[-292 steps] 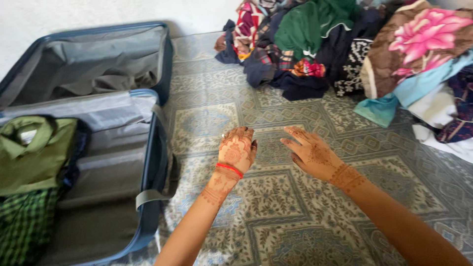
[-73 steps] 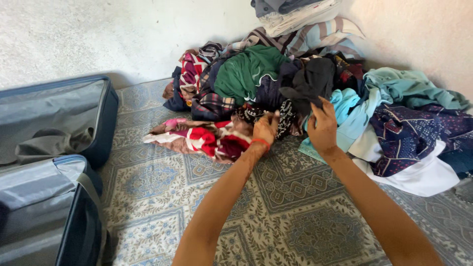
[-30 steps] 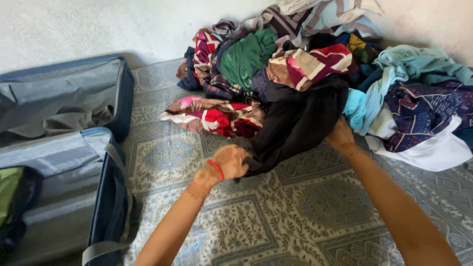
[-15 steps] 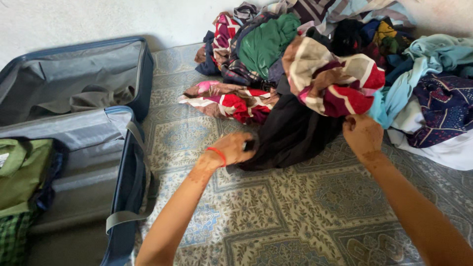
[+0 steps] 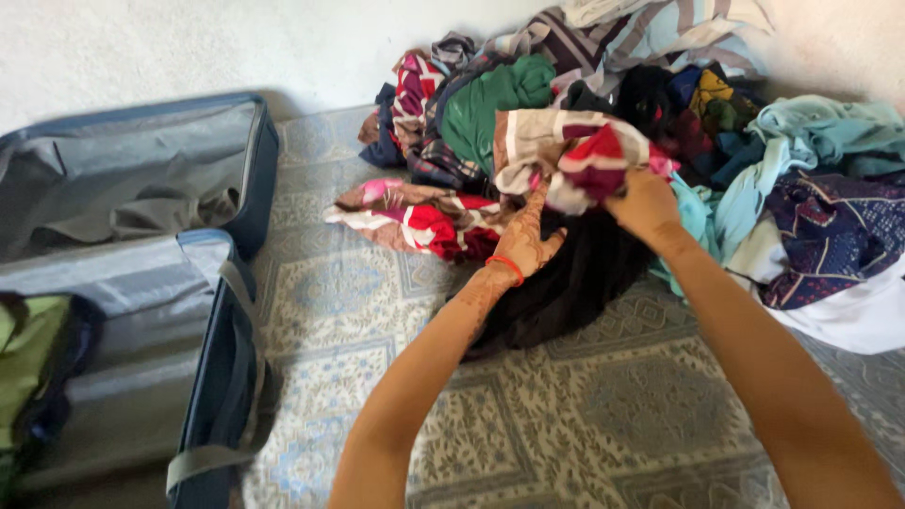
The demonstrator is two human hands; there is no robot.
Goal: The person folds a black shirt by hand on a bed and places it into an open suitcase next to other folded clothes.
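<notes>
A patterned floor covering in grey, cream and blue [image 5: 603, 415] is being seen spread below a rough whitewashed wall [image 5: 141, 47], with a large heap of mixed clothing [image 5: 716, 123] being piled against the wall at the upper right. A striped cloth in cream, brown, maroon and red [image 5: 556, 151] is being gripped at the front of the heap: the right hand [image 5: 643, 203] is being clenched on its red end, while the left hand [image 5: 523, 240], marked with henna and ringed by a red thread at the wrist, is being pressed up against its underside with the fingers raised; whether those fingers are being closed on the fabric cannot be told. A black garment [image 5: 575, 278] is being left draped beneath both hands, running from the heap onto the floor covering. A red, pink and brown printed cloth [image 5: 415, 212] is being left just beside it on the left. As a judgement, the black garment could be dragged along or neighbouring pieces toppled, since the striped cloth is being lifted from among tangled layers. An open blue suitcase with grey lining [image 5: 189, 283] is being kept well apart at the left, with a green folded garment [image 5: 28, 363] lying inside its near half.
</notes>
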